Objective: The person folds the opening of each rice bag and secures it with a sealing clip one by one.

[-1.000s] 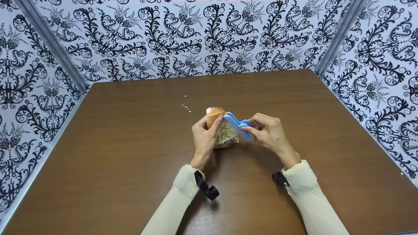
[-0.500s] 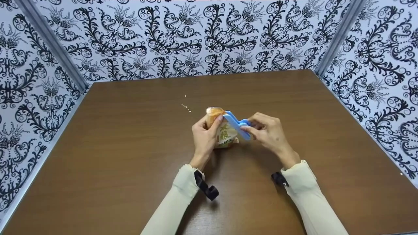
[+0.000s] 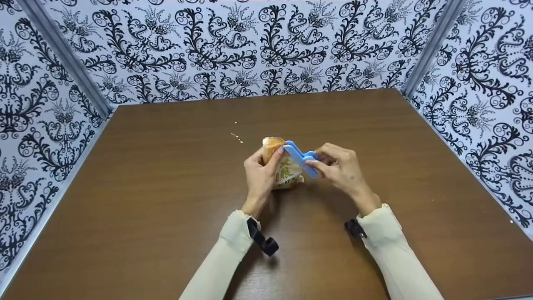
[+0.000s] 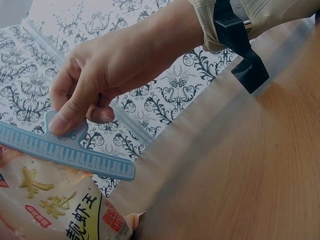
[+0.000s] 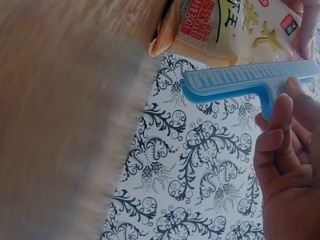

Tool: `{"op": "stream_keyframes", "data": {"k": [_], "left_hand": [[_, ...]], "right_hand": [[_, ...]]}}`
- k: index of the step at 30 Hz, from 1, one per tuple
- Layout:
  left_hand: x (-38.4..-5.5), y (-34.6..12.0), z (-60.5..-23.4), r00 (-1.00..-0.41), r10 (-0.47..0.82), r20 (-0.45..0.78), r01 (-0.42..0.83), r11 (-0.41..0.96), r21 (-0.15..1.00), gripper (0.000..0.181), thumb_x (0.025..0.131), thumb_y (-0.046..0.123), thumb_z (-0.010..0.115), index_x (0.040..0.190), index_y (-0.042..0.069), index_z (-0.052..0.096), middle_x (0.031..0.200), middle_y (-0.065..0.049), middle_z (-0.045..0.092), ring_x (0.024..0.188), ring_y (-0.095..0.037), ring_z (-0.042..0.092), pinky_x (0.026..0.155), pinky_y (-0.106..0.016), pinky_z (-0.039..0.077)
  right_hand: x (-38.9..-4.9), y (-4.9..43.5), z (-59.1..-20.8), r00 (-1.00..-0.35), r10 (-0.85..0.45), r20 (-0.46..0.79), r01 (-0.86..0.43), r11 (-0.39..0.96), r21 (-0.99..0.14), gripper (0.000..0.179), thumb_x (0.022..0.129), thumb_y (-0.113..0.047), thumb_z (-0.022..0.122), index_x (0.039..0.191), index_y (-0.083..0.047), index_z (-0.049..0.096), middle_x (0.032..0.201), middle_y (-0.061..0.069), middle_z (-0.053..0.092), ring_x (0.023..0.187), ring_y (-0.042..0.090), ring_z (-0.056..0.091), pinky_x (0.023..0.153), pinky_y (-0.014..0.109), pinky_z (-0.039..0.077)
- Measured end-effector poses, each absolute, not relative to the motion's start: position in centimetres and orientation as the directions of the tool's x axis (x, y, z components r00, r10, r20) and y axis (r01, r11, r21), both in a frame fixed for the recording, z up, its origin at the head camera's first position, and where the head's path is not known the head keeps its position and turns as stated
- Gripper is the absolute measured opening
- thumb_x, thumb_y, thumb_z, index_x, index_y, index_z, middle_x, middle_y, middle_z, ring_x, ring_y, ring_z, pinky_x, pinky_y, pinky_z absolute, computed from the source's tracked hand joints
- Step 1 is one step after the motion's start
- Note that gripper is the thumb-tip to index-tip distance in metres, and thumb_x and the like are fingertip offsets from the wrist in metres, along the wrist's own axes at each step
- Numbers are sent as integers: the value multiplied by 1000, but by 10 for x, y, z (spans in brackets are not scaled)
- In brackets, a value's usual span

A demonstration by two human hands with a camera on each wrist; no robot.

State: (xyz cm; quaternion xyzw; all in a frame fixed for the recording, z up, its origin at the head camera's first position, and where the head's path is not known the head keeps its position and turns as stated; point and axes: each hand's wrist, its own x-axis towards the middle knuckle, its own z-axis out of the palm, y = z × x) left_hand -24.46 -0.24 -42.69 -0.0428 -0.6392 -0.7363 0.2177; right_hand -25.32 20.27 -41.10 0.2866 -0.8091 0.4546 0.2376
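Note:
A snack bag (image 3: 287, 174) with an orange top and printed characters stands over the table. My left hand (image 3: 260, 177) grips its upper left, the thumb across the front. My right hand (image 3: 343, 166) pinches the handles of a blue bag clip (image 3: 297, 159) between thumb and fingers. The clip slants across the bag's upper right, its far end right by the left thumb. Piano keys decorate the clip's long bar (image 4: 67, 152) in the left wrist view, where it lies along the bag's (image 4: 55, 200) top edge. In the right wrist view, the bar (image 5: 235, 75) overlaps that edge.
Small pale crumbs (image 3: 237, 136) lie on the brown table (image 3: 166, 187), beyond and left of the bag. Black-and-white patterned walls (image 3: 250, 46) rise at the back and both sides. A black strap (image 3: 262, 238) hangs from the left wrist.
My right hand and the clip have shifted slightly left, bringing the clip's far end a little farther over the bag. The left hand stays almost still on the bag.

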Motion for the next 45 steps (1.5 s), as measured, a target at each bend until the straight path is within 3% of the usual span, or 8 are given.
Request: {"op": "stream_keyframes", "data": {"k": [8, 45], "left_hand": [[-244, -3, -428, -900, -269, 343, 377, -87, 922, 15, 92, 12, 78, 96, -3, 78, 77, -2, 72, 67, -11, 61, 60, -22, 48], [-245, -2, -426, -899, -263, 350, 382, -79, 921, 15, 91, 9, 78, 99, -4, 77, 80, -7, 74, 67, -9, 65, 60, -22, 52]], "right_hand": [[-253, 201, -412, -724, -248, 643, -675, 445, -588, 13, 84, -12, 86, 89, -5, 76, 81, 5, 73, 61, 5, 59, 56, 14, 49], [-253, 196, -404, -681, -229, 695, -714, 415, -563, 14, 83, -9, 87, 89, -2, 76, 79, 7, 73, 57, 6, 58, 51, 13, 47]]}}
